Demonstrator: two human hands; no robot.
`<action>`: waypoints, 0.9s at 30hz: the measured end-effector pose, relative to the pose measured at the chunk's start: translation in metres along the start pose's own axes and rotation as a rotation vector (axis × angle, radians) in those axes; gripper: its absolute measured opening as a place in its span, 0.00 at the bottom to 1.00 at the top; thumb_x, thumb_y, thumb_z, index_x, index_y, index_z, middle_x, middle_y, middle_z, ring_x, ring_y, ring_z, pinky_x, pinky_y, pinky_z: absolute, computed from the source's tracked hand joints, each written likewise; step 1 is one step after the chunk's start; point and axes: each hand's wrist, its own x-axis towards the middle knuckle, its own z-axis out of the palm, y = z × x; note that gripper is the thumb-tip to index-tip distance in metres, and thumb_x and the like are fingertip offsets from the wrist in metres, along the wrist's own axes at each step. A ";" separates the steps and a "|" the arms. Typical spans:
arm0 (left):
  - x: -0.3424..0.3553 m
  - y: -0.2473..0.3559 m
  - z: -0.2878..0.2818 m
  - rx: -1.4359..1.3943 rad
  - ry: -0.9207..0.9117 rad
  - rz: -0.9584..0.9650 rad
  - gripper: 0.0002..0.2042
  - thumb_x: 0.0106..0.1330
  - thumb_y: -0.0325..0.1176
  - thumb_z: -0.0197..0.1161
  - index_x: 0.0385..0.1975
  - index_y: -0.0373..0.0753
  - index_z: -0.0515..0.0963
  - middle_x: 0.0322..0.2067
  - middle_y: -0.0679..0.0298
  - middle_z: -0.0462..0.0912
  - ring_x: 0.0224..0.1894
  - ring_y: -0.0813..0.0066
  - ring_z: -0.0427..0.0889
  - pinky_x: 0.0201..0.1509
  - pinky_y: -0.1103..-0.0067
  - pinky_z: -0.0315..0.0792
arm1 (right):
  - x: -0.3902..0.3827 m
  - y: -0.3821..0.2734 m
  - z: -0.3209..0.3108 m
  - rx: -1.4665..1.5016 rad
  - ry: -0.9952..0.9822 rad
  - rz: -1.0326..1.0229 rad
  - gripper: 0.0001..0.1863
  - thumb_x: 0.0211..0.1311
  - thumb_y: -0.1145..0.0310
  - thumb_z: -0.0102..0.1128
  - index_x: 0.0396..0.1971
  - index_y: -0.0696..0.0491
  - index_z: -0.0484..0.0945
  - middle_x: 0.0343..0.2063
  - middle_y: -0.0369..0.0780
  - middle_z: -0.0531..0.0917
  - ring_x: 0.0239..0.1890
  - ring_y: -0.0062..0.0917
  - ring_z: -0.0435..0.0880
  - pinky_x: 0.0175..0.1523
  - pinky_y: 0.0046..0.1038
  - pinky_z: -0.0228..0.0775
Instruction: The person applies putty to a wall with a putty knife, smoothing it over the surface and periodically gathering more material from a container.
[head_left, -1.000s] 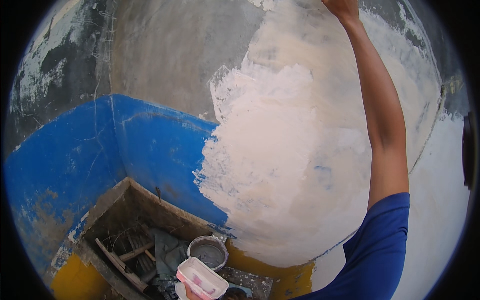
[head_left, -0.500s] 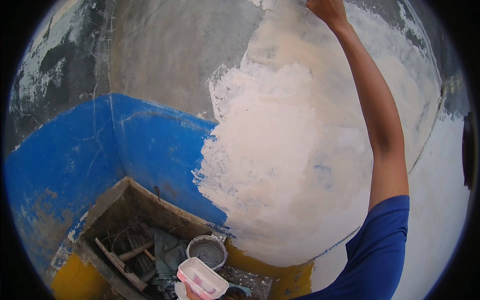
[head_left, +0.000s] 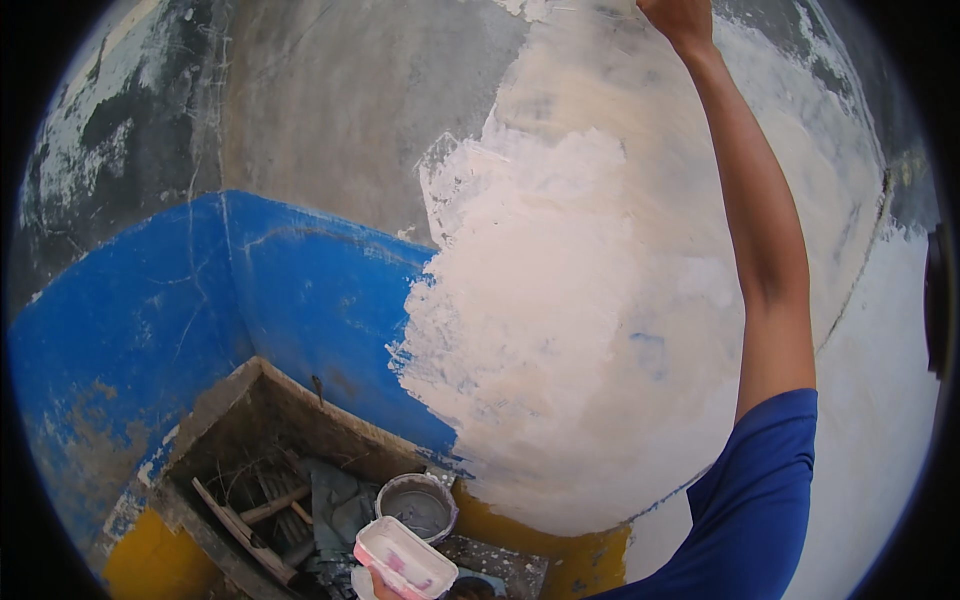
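My right arm reaches up across the wall, and my right hand (head_left: 678, 22) is at the top edge of the view, against the pale plastered area. Its fingers look curled, but whatever they hold is cut off by the frame. Low in the view, my left hand (head_left: 382, 584) grips a small rectangular plastic tub (head_left: 405, 558), white and pink, with pale residue inside. Only a bit of that hand shows beside the tub. The whitish filler coat (head_left: 540, 290) spreads unevenly over grey cement (head_left: 370, 110) and blue paint (head_left: 320, 280).
A round bucket (head_left: 418, 506) with a grey inside stands just behind the tub. To its left, a concrete trough (head_left: 215, 405) holds wooden sticks (head_left: 240, 530) and dark cloth (head_left: 340, 505). Yellow paint (head_left: 575, 570) covers the wall's lower band. A dark object (head_left: 938, 300) sits at the right rim.
My right hand has shifted slightly to the right along the upper wall. The left hand and tub stay nearly in place.
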 end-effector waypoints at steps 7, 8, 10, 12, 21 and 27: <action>-0.006 0.003 0.005 0.042 -0.017 -0.004 0.33 0.70 0.60 0.47 0.70 0.48 0.59 0.65 0.54 0.66 0.64 0.45 0.66 0.62 0.45 0.65 | -0.038 -0.039 -0.005 0.149 -0.225 -0.234 0.12 0.45 0.75 0.57 0.29 0.50 0.87 0.24 0.45 0.85 0.34 0.38 0.84 0.37 0.38 0.78; -0.007 0.003 0.006 0.048 -0.016 -0.005 0.33 0.70 0.61 0.46 0.70 0.48 0.59 0.66 0.54 0.66 0.64 0.45 0.66 0.63 0.45 0.64 | -0.050 -0.053 -0.013 0.230 -0.235 -0.274 0.13 0.46 0.77 0.57 0.30 0.51 0.87 0.23 0.45 0.84 0.33 0.38 0.84 0.37 0.37 0.78; -0.008 0.005 0.008 0.069 -0.033 -0.023 0.33 0.70 0.61 0.46 0.70 0.49 0.59 0.66 0.55 0.65 0.65 0.45 0.65 0.64 0.45 0.63 | -0.054 -0.054 -0.024 0.297 -0.250 -0.316 0.13 0.47 0.78 0.57 0.31 0.51 0.87 0.23 0.44 0.84 0.32 0.38 0.84 0.37 0.37 0.79; -0.008 0.008 0.011 0.088 -0.053 -0.043 0.34 0.69 0.61 0.46 0.70 0.49 0.59 0.66 0.55 0.65 0.65 0.45 0.65 0.64 0.45 0.63 | -0.046 -0.040 -0.034 0.362 -0.069 -0.215 0.10 0.51 0.76 0.58 0.32 0.52 0.86 0.23 0.45 0.84 0.31 0.39 0.83 0.35 0.38 0.77; 0.016 -0.004 -0.020 -0.022 -0.088 -0.032 0.34 0.70 0.61 0.46 0.70 0.48 0.59 0.66 0.53 0.64 0.65 0.44 0.64 0.65 0.44 0.62 | -0.067 0.039 -0.026 -0.031 -0.171 -0.192 0.16 0.56 0.75 0.63 0.46 0.48 0.85 0.41 0.41 0.86 0.38 0.35 0.86 0.43 0.32 0.80; 0.004 -0.012 0.019 0.141 -0.001 0.069 0.32 0.71 0.59 0.45 0.70 0.46 0.59 0.65 0.51 0.65 0.64 0.44 0.66 0.63 0.44 0.64 | -0.076 0.022 -0.043 0.283 -0.146 -0.062 0.18 0.55 0.78 0.63 0.46 0.48 0.85 0.33 0.39 0.86 0.37 0.32 0.85 0.42 0.32 0.80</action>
